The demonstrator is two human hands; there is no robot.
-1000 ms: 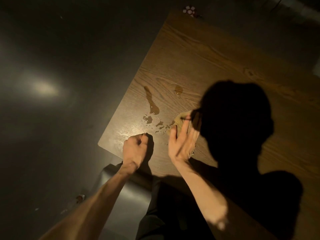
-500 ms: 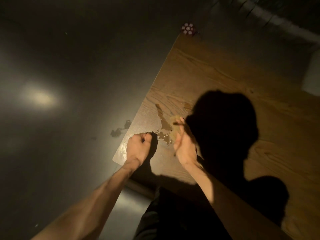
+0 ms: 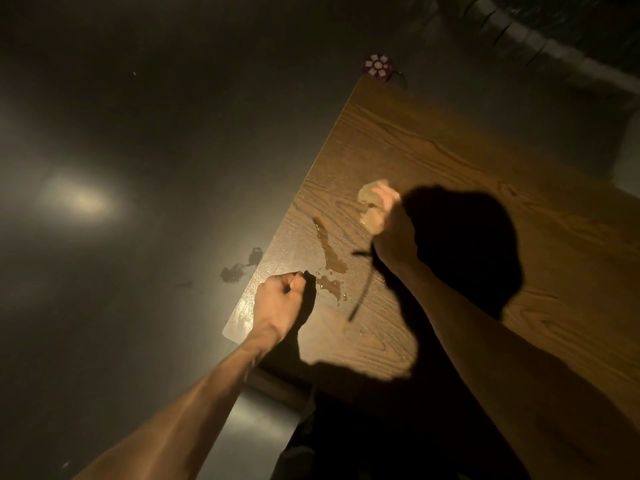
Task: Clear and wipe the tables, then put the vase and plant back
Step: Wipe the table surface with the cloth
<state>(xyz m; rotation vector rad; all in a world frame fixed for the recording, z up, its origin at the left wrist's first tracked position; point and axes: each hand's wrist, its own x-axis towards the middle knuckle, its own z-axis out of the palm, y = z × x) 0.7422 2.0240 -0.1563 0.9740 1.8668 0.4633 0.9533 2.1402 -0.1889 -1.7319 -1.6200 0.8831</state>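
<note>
- Head view: your right hand (image 3: 381, 216) is bunched around a crumpled pale wad of tissue or cloth (image 3: 371, 206), fingers pressed together on it. It sits over the brown wood-grain tabletop (image 3: 433, 140), just beyond the far end of the spill.
- Your left hand (image 3: 280, 299) is curled into a loose fist at the near corner of the tabletop. Whether it pinches anything you cannot tell from here.
- An amber streak of spilled liquid (image 3: 327, 252) runs from mid-board toward your left hand and breaks into small pools and droplets beside your knuckles. It looks unwiped.
- A thin dark strap or cord (image 3: 362, 294) hangs from your right wrist and trails over the wood next to the spill.
- A dark blotch (image 3: 239, 268) lies on the grey floor just off the tabletop's edge; it may be drips from the same spill.
- A small round red-and-white object (image 3: 377, 65) sits at the far corner; what it is, you cannot make out.
- No vase or plant shows anywhere in this view, so their return is still ahead.
- Judged from this, you are in the wiping step on this tabletop.
- The next move calls for drawing the wad down the length of the streak toward the near corner, pressing flat, and keeping the dangling strap out of the wet.
</note>
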